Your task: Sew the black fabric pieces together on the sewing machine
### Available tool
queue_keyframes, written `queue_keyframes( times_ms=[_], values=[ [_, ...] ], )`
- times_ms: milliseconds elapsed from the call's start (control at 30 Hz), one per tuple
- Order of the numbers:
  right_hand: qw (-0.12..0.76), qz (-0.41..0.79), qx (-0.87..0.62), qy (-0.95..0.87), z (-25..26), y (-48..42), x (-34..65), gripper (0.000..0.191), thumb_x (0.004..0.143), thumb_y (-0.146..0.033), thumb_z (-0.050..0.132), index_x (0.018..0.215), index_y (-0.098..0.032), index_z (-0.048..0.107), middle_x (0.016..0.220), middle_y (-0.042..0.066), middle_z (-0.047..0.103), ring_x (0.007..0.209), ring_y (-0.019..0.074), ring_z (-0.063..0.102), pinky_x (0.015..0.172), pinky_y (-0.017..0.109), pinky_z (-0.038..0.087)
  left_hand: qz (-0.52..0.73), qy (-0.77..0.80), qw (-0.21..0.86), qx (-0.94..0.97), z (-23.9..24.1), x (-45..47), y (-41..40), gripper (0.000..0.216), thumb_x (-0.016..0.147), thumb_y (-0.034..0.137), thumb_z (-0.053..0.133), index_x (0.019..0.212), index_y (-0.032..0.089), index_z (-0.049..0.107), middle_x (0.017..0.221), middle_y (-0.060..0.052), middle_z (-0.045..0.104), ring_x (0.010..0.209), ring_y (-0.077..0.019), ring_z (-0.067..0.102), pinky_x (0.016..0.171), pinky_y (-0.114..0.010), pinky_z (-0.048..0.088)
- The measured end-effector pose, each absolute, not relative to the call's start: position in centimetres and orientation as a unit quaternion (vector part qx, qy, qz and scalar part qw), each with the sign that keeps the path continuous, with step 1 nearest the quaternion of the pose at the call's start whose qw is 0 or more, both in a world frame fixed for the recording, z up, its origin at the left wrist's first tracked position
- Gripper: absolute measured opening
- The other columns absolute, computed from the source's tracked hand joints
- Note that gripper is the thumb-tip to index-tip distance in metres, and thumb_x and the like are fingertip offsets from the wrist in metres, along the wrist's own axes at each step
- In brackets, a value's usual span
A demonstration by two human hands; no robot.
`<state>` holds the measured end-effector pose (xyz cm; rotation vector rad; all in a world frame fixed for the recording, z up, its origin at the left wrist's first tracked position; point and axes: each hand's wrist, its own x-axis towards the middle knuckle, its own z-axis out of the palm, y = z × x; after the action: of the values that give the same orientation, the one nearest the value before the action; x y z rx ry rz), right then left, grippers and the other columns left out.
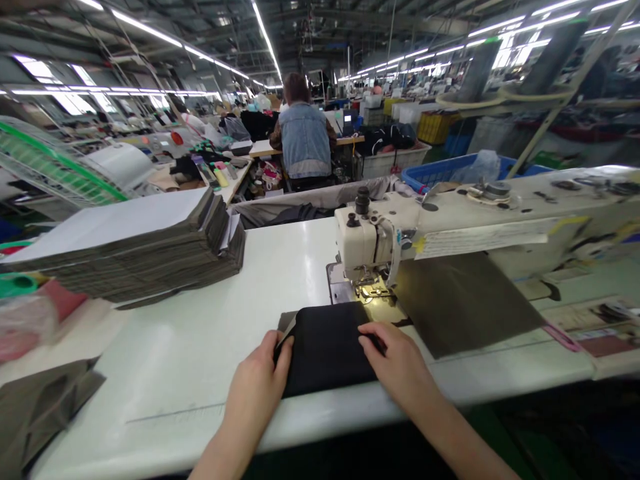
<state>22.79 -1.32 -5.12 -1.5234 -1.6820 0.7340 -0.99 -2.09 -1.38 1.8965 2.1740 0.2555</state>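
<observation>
Black fabric [327,353] is laid near the front edge of a white worktable [280,267], just short of the lit needle area of a cream sewing machine [367,243]. Its left edge is pinched between thumb and fingers of the left hand [259,370], where a paler edge is shown lifted at the upper corner. The right edge is pinched by the right hand [395,353], thumb and forefinger brought together, the other fingers curled. A small grey-olive piece [287,320] is seen protruding from behind the upper left corner; whether it is joined to the black fabric cannot be told. To the right, a flat olive panel [465,310] is spread partly beneath the machine arm, with a pink loop [563,337] placed by its right corner. A strip of layered paper [485,238] is fixed along the machine's front. On the left, a tall stack of olive pieces [150,260] is topped by a white sheet [115,220]; nearer, crumpled olive cloth [47,407] is left at the table's edge. Beyond the table, a blue basket [453,172] is set behind the machine, and a person in a denim vest [306,140] is seen from behind, seated at another workstation.
</observation>
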Motion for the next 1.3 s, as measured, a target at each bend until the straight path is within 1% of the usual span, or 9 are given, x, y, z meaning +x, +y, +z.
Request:
queue_keyframes(
  times_ms=[233, 467, 633, 767, 900, 1033, 1100, 1200, 1300],
  values=[
    [0.333, 0.272, -0.614, -0.662, -4.4, -1.3, 22.7, 0.019, 0.089, -0.021, 0.055, 0.099, -0.021, 0.070, 0.102, 0.005, 0.075, 0.096, 0.0228, 0.070, 0.086, 0.036, 0.053, -0.004, 0.762, 0.089, 0.641, -0.8, -0.2, -1.4, 0.016, 0.104, 0.031, 0.046, 0.101, 0.021, 0.058, 0.079, -0.005, 0.074, 0.078, -0.0271, 0.074, 0.063, -0.029, 0.043],
    [0.329, 0.260, -0.619, -0.664, -4.6, -1.0, 22.6, 0.016, 0.089, -0.019, 0.057, 0.098, -0.022, 0.070, 0.100, 0.005, 0.075, 0.093, 0.0231, 0.071, 0.086, 0.036, 0.054, -0.022, 0.757, 0.077, 0.649, -0.7, 0.0, -1.1, 0.019, 0.105, 0.033, 0.044, 0.102, 0.020, 0.058, 0.078, -0.006, 0.074, 0.077, -0.0269, 0.074, 0.063, -0.029, 0.044],
    [0.313, 0.151, -0.601, -0.720, -4.5, -1.0, 22.8, 0.015, 0.091, -0.021, 0.058, 0.095, -0.024, 0.072, 0.095, 0.007, 0.071, 0.087, 0.0239, 0.068, 0.078, 0.037, 0.056, -0.008, 0.752, 0.091, 0.653, 0.0, -0.1, -1.0, 0.024, 0.103, 0.037, 0.044, 0.100, 0.019, 0.059, 0.078, -0.009, 0.075, 0.076, -0.0296, 0.074, 0.063, -0.031, 0.045],
    [0.325, 0.054, -0.531, -0.781, -4.8, -1.2, 23.2, 0.020, 0.094, -0.018, 0.054, 0.099, -0.021, 0.073, 0.114, 0.013, 0.067, 0.108, 0.0286, 0.062, 0.093, 0.047, 0.053, 0.016, 0.768, 0.087, 0.635, 0.5, -0.6, -0.5, 0.029, 0.103, 0.039, 0.041, 0.099, 0.018, 0.061, 0.079, -0.011, 0.075, 0.079, -0.0295, 0.074, 0.066, -0.031, 0.047],
    [0.331, 0.054, -0.512, -0.791, -5.8, -1.4, 23.7, 0.025, 0.098, -0.019, 0.048, 0.108, -0.019, 0.071, 0.114, 0.012, 0.069, 0.106, 0.0264, 0.064, 0.096, 0.047, 0.053, -0.005, 0.774, 0.090, 0.626, 0.4, -1.0, -0.2, 0.026, 0.102, 0.033, 0.043, 0.095, 0.018, 0.062, 0.083, -0.012, 0.075, 0.081, -0.0279, 0.074, 0.068, -0.031, 0.048],
    [0.326, 0.052, -0.495, -0.804, -6.6, -1.4, 24.2, 0.025, 0.099, -0.021, 0.048, 0.111, -0.018, 0.069, 0.117, 0.012, 0.069, 0.107, 0.0271, 0.064, 0.095, 0.048, 0.052, -0.040, 0.788, 0.065, 0.611, 0.3, -1.2, -0.5, 0.028, 0.103, 0.038, 0.043, 0.104, 0.016, 0.061, 0.084, -0.012, 0.074, 0.078, -0.0302, 0.074, 0.068, -0.036, 0.052],
    [0.325, 0.051, -0.485, -0.810, -6.7, -1.4, 24.5, 0.024, 0.098, -0.021, 0.049, 0.114, -0.018, 0.068, 0.118, 0.012, 0.069, 0.108, 0.0270, 0.064, 0.096, 0.048, 0.052, -0.007, 0.781, 0.014, 0.624, 0.0, -0.9, -0.6, 0.028, 0.101, 0.034, 0.047, 0.116, 0.014, 0.059, 0.100, -0.017, 0.074, 0.086, -0.0324, 0.074, 0.075, -0.042, 0.055],
    [0.322, 0.049, -0.482, -0.813, -6.4, -1.5, 24.7, 0.025, 0.098, -0.020, 0.050, 0.116, -0.019, 0.067, 0.120, 0.011, 0.070, 0.109, 0.0267, 0.064, 0.098, 0.048, 0.051, 0.113, 0.653, -0.049, 0.748, -0.8, 0.7, -0.4, 0.040, 0.095, 0.017, 0.050, 0.135, 0.014, 0.051, 0.140, -0.022, 0.057, 0.124, -0.0349, 0.060, 0.102, -0.051, 0.049],
    [0.310, 0.047, -0.483, -0.818, -6.2, -1.3, 24.8, 0.027, 0.097, -0.019, 0.049, 0.117, -0.019, 0.067, 0.119, 0.012, 0.070, 0.110, 0.0272, 0.064, 0.099, 0.049, 0.051, 0.140, 0.455, 0.038, 0.879, -2.0, 3.1, 0.2, 0.048, 0.097, 0.018, 0.050, 0.145, 0.021, 0.045, 0.157, -0.013, 0.042, 0.146, -0.0292, 0.037, 0.116, -0.050, 0.037]
  ],
)
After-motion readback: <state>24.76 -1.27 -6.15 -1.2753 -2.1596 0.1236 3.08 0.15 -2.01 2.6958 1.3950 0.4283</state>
